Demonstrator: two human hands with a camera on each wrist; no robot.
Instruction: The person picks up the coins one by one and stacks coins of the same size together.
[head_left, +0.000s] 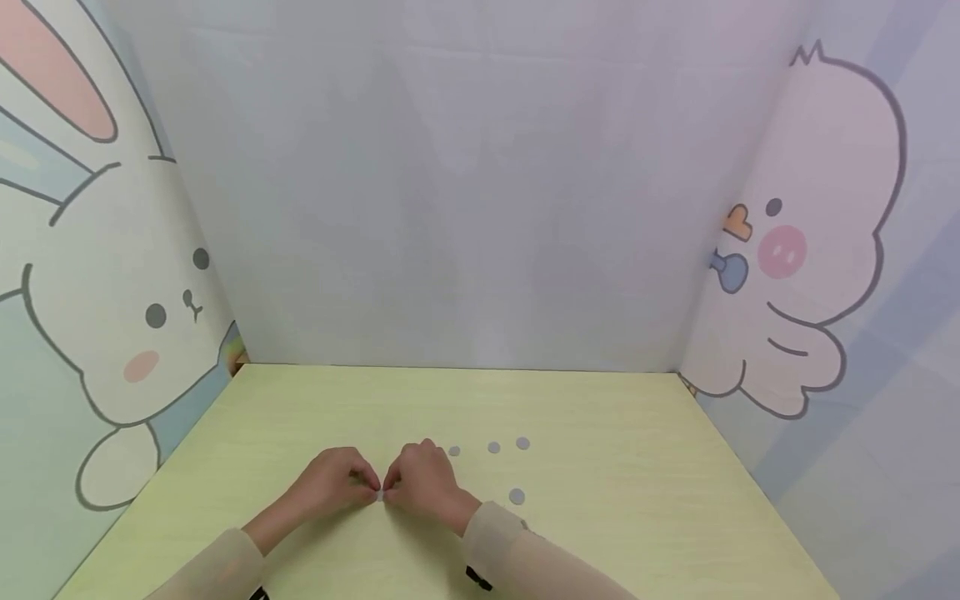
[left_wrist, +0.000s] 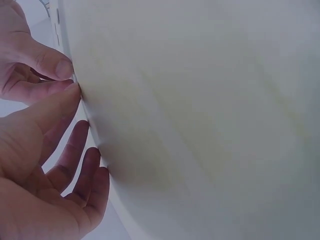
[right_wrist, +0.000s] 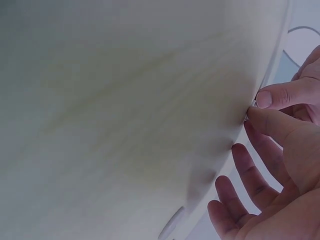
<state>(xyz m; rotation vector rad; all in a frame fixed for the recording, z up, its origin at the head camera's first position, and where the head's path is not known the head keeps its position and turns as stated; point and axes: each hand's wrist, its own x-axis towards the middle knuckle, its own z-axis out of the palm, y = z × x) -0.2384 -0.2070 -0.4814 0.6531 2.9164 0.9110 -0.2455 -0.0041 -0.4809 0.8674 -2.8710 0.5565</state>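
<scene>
Near the front middle of the table, both hands meet over a small grey disc (head_left: pixel 380 496), mostly covered by fingertips. My left hand (head_left: pixel 335 480) pinches its left edge with thumb and forefinger. From the other side, my right hand (head_left: pixel 424 478) pinches the right edge. In the left wrist view, the left hand's (left_wrist: pixel 45 170) other fingers rest curved near the tabletop. The right wrist view shows the right hand (right_wrist: pixel 280 175) with its other fingers spread along the surface. Another grey disc (right_wrist: pixel 172 222) lies flat below them there.
Several more grey discs lie right of the hands: a small disc (head_left: pixel 454 451), two beside it, and a nearer disc (head_left: pixel 517 497). The pale yellow table (head_left: pixel 630 483) ends at a white cloth backdrop (head_left: pixel 465 208). Printed cloths with a rabbit (head_left: pixel 112 275) and a chick (head_left: pixel 832 167) flank it.
</scene>
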